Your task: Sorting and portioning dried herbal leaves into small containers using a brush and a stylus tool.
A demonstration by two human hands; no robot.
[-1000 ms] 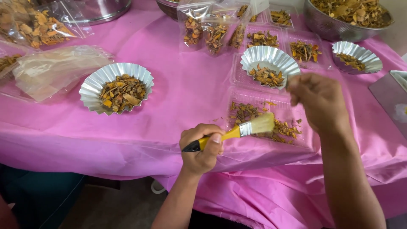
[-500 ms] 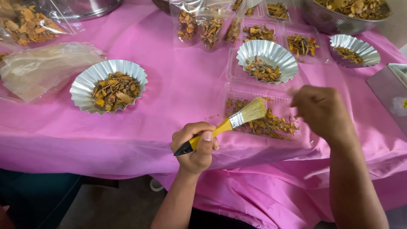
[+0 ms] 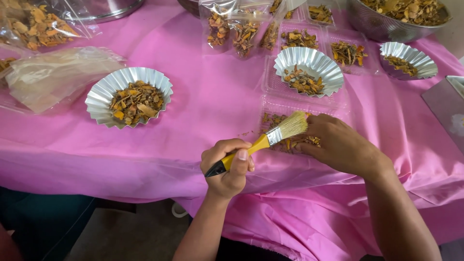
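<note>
The left hand (image 3: 228, 166) is curled into a fist around the yellow handle of a paintbrush (image 3: 263, 143), thumb pressed along the handle, with the dark tip of the handle poking out below the fingers. The brush slants up to the right; a metal band joins the handle to pale, straw-coloured bristles, which hang just over a clear plastic tray (image 3: 290, 126) near the front edge of the table (image 3: 212, 106). The right hand (image 3: 340, 145) lies palm-down on that tray, fingers loosely bent and close together, their tips touching the dried brown and orange flakes (image 3: 290, 143) inside; whether it pinches anything cannot be told.

The table is covered in a smooth, glossy pink cloth that hangs in folds over the front edge. Toward the left side sits a fluted foil cup (image 3: 128, 96), shiny and pleated, filled with the same dry, curled flakes. A second foil cup (image 3: 308, 70) stands in another clear tray just behind the hands. Crinkled clear bags of flakes (image 3: 237, 31) lie along the back edge, and a steel bowl (image 3: 401, 17) occupies the back right corner.
</note>
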